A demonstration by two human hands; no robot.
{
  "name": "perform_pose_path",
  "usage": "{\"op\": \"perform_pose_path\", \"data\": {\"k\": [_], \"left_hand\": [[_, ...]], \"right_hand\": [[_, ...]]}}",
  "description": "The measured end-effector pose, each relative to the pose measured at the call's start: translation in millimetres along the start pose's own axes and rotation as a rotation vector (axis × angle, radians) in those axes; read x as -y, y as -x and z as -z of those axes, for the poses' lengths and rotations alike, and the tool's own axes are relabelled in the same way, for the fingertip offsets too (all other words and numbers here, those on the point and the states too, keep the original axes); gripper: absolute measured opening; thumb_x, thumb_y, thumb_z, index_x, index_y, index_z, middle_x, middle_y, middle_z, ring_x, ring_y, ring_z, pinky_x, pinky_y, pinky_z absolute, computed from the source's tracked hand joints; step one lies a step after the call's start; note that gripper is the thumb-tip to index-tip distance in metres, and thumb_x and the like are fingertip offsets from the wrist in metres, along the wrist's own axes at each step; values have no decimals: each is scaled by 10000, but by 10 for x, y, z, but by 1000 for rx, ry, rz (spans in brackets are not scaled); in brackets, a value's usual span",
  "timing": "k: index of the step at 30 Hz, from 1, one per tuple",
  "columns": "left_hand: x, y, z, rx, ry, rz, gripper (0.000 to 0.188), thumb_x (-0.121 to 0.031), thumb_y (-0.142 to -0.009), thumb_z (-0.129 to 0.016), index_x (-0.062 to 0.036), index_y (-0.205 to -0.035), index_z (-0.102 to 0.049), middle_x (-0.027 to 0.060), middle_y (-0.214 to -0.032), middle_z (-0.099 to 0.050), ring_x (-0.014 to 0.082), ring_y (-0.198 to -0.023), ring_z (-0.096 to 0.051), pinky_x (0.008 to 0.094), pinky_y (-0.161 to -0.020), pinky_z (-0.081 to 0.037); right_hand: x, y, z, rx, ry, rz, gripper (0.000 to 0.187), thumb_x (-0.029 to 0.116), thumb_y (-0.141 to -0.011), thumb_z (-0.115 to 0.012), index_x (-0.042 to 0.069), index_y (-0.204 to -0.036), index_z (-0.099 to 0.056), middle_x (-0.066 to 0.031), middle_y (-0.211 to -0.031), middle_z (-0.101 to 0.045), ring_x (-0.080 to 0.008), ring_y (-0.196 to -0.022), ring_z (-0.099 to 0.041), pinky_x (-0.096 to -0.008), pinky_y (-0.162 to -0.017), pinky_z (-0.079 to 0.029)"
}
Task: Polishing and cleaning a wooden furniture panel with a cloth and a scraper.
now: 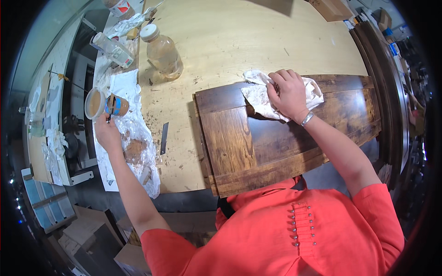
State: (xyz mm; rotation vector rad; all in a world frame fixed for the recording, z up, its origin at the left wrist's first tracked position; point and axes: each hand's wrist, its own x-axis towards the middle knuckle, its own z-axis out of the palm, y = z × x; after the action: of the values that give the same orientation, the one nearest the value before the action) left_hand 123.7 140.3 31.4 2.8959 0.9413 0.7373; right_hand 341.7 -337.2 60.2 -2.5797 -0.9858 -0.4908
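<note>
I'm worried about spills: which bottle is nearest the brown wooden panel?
The large clear bottle with the white lid; the smaller bottle and the red-labelled bottle are both farther left.

I can't read any words or numbers here. In the upper left of the frame, a jar [119, 11] has a red and white label [122, 7]. Below it, a clear bottle [113, 49] has a small white and green label [123, 57].

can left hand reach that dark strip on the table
Probably yes: the dark strip lies uncovered, with only low crumpled plastic between it and the left hand, though that hand seems occupied beside the brown jar.
</note>
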Motion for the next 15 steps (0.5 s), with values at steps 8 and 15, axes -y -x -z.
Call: {"op": "perform_pose_path", "data": {"k": [8,15], "left_hand": [[-58,75,101,-7,520,304,64,-26,-913,-598,3,-959,-631,93,-907,-696,126,-693,-628,260,-623,-483],[-783,333,400,257,1366,503,140,-23,-971,-530,-26,-1108,-554,117,-920,-672,123,-718,-612,245,-673,-501]], "right_hand": [[-34,-5,-12,-16,-1,15,134,201,-806,-638,98,-889,-655,-62,-836,-611,-263,-843,-579,-393,-809,-451],[-43,-3,-31,-18,16,-23,121,212,-806,-626,99,-845,-647,-56,-812,-605,-256,-831,-577,-392,-819,-454]]}}
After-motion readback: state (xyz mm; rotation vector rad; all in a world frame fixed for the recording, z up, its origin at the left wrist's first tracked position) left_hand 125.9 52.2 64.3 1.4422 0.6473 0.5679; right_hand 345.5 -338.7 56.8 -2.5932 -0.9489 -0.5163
